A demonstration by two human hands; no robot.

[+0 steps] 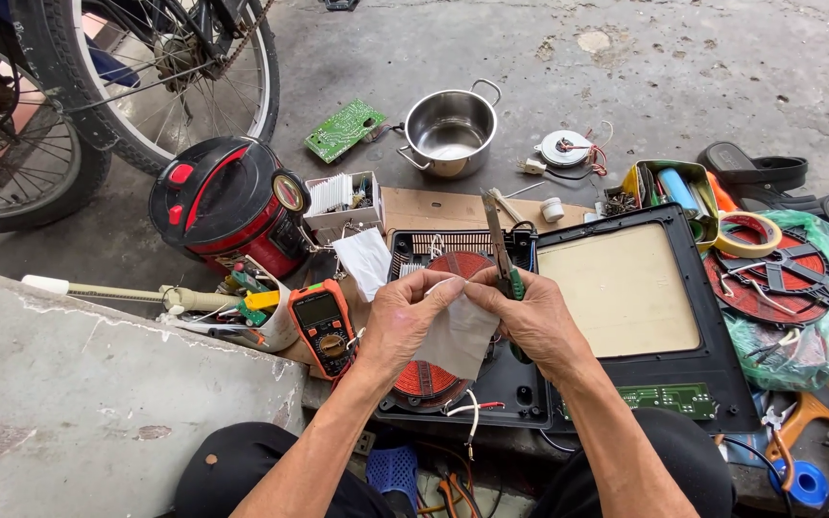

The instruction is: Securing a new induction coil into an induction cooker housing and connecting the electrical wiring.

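Observation:
My left hand (403, 318) and my right hand (527, 321) meet above an opened induction cooker (491, 384). Both pinch a thin white wire (441, 284) and a pale sheet of insulating paper (458, 338) that hangs between them. My right hand also grips green-handled pliers (501, 251), whose jaws point up and away. Under the paper lies the cooker's red-orange coil (426, 380), partly hidden. The cooker's black top panel with a beige rectangle (626, 288) lies just right of my right hand.
An orange multimeter (323, 326) lies left of my left hand. Behind are a red and black rice cooker (227, 201), a steel pot (449, 129), a green circuit board (343, 129) and bicycle wheels (165, 86). A second coil (769, 273), tape roll and sandals lie right. A concrete ledge (98, 384) is at left.

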